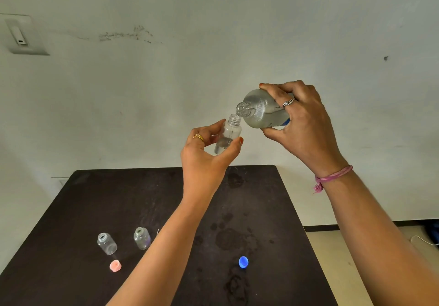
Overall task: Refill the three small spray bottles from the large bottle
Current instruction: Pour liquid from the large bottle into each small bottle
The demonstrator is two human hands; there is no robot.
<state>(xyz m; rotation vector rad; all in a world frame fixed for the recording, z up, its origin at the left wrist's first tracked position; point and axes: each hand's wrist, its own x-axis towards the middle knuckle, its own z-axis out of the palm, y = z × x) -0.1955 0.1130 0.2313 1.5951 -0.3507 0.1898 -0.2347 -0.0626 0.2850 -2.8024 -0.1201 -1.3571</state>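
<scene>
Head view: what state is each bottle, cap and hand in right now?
Large bottle: uncapped, tipped, mouth at the held bottle's neck.
Held small bottle: uncapped, near upright, some liquid in it.
Left hand: fingers around the held small bottle.
Right hand: gripping the large bottle.
Left small bottle: standing, uncapped.
Middle small bottle: standing, uncapped.
Pink cap: off, on the table.
Blue cap: off, on the table.

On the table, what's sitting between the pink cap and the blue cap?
No object: in the head view the person's left forearm crosses above that stretch between the pink cap and the blue cap; otherwise only dark tabletop shows.
</scene>
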